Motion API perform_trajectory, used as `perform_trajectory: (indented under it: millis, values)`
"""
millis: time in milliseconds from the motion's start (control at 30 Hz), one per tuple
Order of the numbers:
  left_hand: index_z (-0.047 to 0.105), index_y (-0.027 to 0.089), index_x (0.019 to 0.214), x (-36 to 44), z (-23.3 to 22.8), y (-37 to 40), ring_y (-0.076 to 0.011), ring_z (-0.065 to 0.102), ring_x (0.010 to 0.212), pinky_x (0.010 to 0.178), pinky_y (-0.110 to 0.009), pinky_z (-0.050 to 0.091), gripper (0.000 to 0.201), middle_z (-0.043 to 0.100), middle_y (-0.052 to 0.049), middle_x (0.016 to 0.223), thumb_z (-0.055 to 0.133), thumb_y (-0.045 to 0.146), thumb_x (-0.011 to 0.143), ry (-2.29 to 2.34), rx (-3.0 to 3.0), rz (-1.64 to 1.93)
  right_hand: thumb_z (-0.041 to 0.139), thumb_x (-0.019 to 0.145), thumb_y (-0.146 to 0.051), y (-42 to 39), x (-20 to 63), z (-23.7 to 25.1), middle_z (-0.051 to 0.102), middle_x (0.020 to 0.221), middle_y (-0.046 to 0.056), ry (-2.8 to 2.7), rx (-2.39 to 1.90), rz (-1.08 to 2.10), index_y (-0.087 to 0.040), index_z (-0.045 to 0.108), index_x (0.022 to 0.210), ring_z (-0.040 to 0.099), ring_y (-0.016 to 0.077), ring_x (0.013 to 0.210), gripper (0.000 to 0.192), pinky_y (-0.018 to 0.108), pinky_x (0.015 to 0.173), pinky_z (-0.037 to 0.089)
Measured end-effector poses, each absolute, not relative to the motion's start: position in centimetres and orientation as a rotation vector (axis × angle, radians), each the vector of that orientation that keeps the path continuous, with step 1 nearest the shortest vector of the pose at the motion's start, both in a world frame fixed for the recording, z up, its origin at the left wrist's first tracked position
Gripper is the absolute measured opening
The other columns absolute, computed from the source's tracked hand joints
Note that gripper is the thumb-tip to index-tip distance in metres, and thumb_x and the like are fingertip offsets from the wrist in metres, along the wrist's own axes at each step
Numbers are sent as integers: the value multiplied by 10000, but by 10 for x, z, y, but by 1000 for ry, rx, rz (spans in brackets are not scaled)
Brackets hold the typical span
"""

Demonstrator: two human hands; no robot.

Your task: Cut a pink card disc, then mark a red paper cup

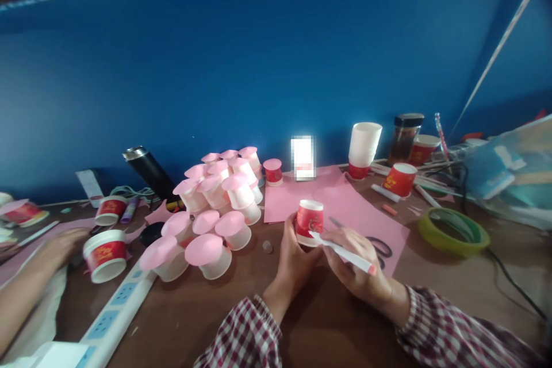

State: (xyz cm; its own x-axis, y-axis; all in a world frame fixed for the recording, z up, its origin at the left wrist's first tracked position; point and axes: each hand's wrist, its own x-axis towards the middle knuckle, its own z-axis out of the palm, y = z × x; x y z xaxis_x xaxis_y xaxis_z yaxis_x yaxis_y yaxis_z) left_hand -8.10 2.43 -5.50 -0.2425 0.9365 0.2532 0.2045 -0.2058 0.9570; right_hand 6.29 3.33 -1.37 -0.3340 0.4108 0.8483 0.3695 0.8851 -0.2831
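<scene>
A red and white paper cup (pixel 309 218) is gripped in my left hand (pixel 290 256), which wraps around its left side and underside. My right hand (pixel 356 267) pinches a white marker with a red end (pixel 349 257). The marker's tip meets the lower part of the cup's wall, or is very close to it. Behind both hands lies a sheet of pink paper (pixel 310 192). A pair of scissors (pixel 383 250) with dark handles rests on that sheet, partly covered by my right hand.
Left of my hands stand several paper cups topped with pink paper discs (pixel 206 248). A power strip (pixel 112 307) lies at front left, near another person's arm (pixel 32 287). Yellow-green tape (pixel 452 247), a red cup (pixel 400 180) and stacked white cups (pixel 363 144) are rightward. A blue partition (pixel 276 57) closes the back.
</scene>
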Motion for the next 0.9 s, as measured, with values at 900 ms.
perform_trajectory:
  millis: [900]
  values:
    - [453,165,1208,-79,-54,26,-227,618,930,815,-337,473,682,643,-93,1056,726,177,583,1387,1265,1457,554,862,-151,37,61,-30,708,838,44,-2030,-624,99,-204,625,1003,664,181,728,166,335,710,547]
